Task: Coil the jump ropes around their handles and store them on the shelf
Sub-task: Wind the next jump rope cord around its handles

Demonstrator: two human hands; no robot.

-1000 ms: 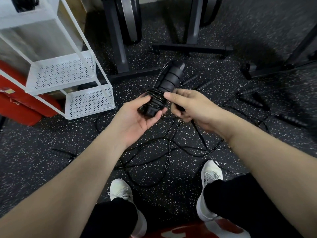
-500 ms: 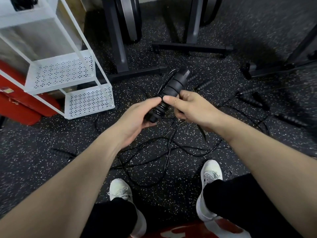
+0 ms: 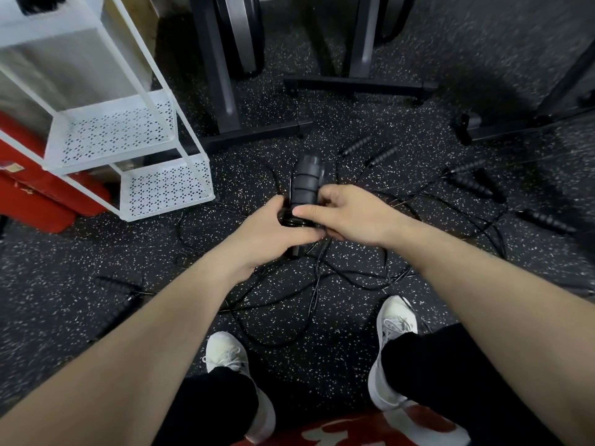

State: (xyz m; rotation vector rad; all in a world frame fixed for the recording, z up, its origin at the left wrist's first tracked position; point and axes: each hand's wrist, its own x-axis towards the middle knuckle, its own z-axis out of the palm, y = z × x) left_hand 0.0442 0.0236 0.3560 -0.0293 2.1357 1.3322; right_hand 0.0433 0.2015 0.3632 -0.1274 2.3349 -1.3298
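A pair of black ribbed jump rope handles (image 3: 307, 181) is held together above the floor, pointing away from me. My left hand (image 3: 273, 230) grips their lower end from the left. My right hand (image 3: 347, 210) pinches the black cord wound around the handles (image 3: 294, 220) just below the grips. The rest of that cord hangs down into a tangle of black ropes (image 3: 322, 278) on the floor. The white shelf unit (image 3: 128, 136) with perforated trays stands at the left.
Several loose black handles lie on the speckled floor: two at the far middle (image 3: 370, 152), some at the right (image 3: 476, 185), one at the left (image 3: 116, 284). Black gym machine frames (image 3: 225, 91) stand behind. A red box (image 3: 38, 194) sits beside the shelf. My white shoes (image 3: 396, 320) are below.
The handle bundle has swung from leaning right to pointing straight away from me. Both hands moved closer together around the wound cord, the right one coming over it.
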